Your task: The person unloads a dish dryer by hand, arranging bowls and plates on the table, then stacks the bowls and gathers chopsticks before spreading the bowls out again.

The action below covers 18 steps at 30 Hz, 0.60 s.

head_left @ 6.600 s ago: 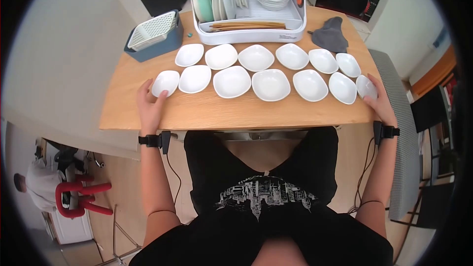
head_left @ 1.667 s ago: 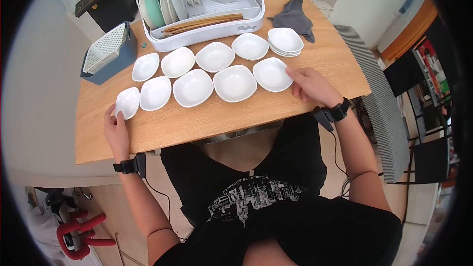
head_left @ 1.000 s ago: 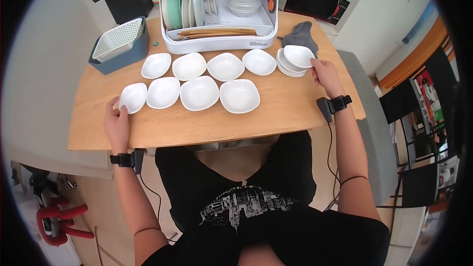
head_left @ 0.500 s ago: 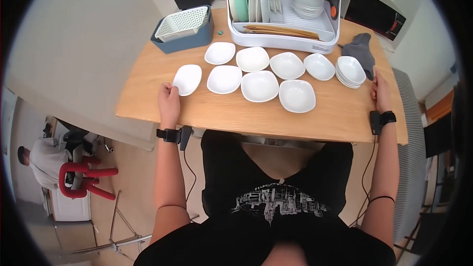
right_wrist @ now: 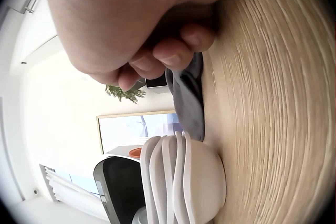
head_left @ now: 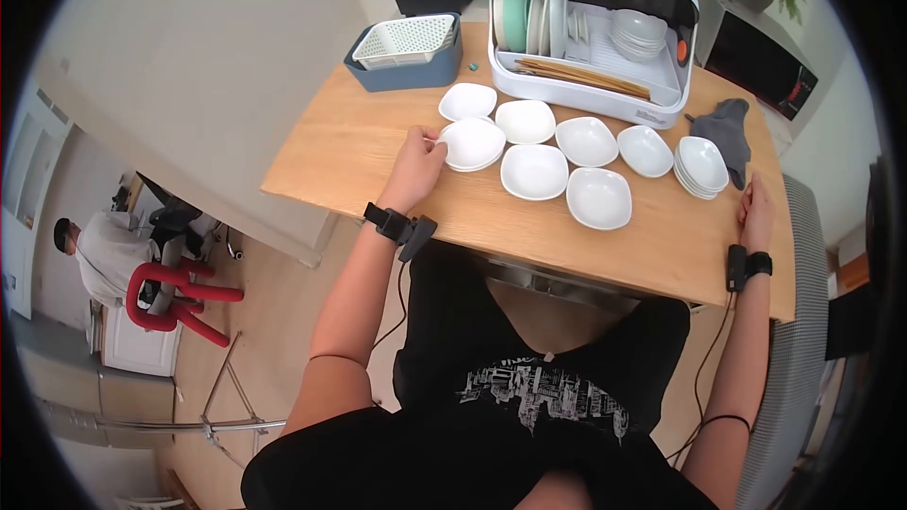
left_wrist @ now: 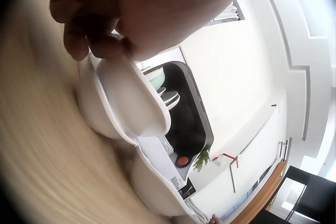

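My left hand (head_left: pixel 417 168) pinches the left rim of a white bowl (head_left: pixel 472 140), which sits on top of another white bowl. In the left wrist view, the fingers of the left hand (left_wrist: pixel 100 29) are at the edge of the upper bowl (left_wrist: pixel 131 98), with the lower one nested under it. My right hand (head_left: pixel 755 214) rests on the table, fingers loosely curled and holding nothing. To its left stands a stack (head_left: pixel 701 168) of several white bowls, also seen in the right wrist view. Single white bowls (head_left: pixel 534 172) lie in two rows between the hands.
A white dish rack (head_left: pixel 586 94) with plates, bowls and chopsticks stands at the back. Left of it is a blue basket (head_left: pixel 411 74) holding a white one. A grey cloth (head_left: pixel 723 137) lies at the back right. Another person (head_left: pixel 113 255) sits far left.
Bowls from the right end were stacked by the right hand, which then let go. The left hand has brought the leftmost bowl rightward onto its neighbour.
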Motion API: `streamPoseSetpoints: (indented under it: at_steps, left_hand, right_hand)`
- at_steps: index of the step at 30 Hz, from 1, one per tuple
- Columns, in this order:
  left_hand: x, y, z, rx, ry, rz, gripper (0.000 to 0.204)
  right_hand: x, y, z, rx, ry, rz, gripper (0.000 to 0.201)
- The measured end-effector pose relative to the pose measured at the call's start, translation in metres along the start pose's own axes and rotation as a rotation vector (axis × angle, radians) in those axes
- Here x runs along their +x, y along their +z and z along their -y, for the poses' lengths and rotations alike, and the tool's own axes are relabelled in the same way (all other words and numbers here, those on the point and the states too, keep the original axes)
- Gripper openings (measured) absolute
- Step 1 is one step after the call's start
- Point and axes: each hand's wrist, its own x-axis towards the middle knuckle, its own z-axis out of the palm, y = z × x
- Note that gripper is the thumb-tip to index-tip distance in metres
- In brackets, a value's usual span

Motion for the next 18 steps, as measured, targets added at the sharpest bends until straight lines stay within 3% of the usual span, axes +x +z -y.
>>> streamPoseSetpoints:
  at_steps: [5,7,14,18]
  left_hand:
    - [-0.002,0.001,-0.008,0.099,0.022,-0.026,0.031]
    - [-0.002,-0.001,-0.01,0.167,-0.042,-0.008,0.039]
    - [0.003,-0.004,-0.004,0.265,-0.038,-0.032,0.058]
    - [0.02,-0.01,-0.01,0.208,-0.089,0.13,0.048]
  right_hand:
    - [0.006,-0.003,-0.005,-0.012,-0.003,0.003,0.042]
    - [0.006,-0.004,-0.005,-0.015,-0.005,0.007,0.041]
    - [0.006,-0.003,-0.006,-0.001,-0.006,0.008,0.04]
    - [0.007,-0.003,-0.006,0.004,-0.01,0.014,0.04]
